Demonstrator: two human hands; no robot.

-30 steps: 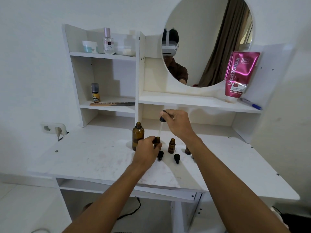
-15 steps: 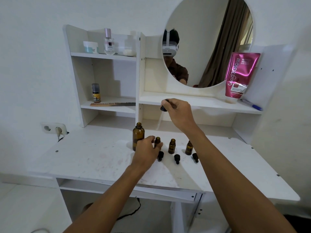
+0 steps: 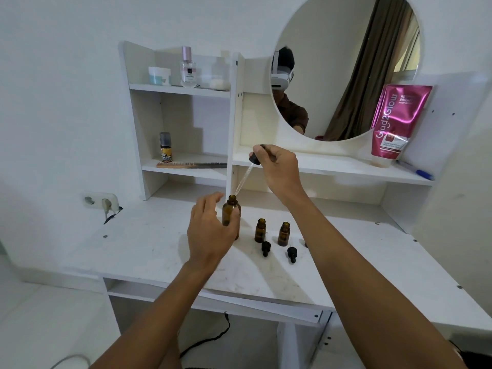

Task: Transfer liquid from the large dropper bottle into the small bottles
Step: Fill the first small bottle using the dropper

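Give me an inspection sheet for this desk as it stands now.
Surface: white desk, scuffed and smudged.
Job's things: large amber bottle open, upright; small bottles, two in view, open and upright; dropper caps lying in front of them.
Clutter: jar, perfume bottle, comb, pink tube and pen on the shelves.
Hands: right hand pinches the dropper, pipette tip at the large bottle's mouth; left hand at that bottle, fingers not clearly gripping.
Cables: plug in wall socket; black cable under the desk.
Surroundings: round mirror, white wall.
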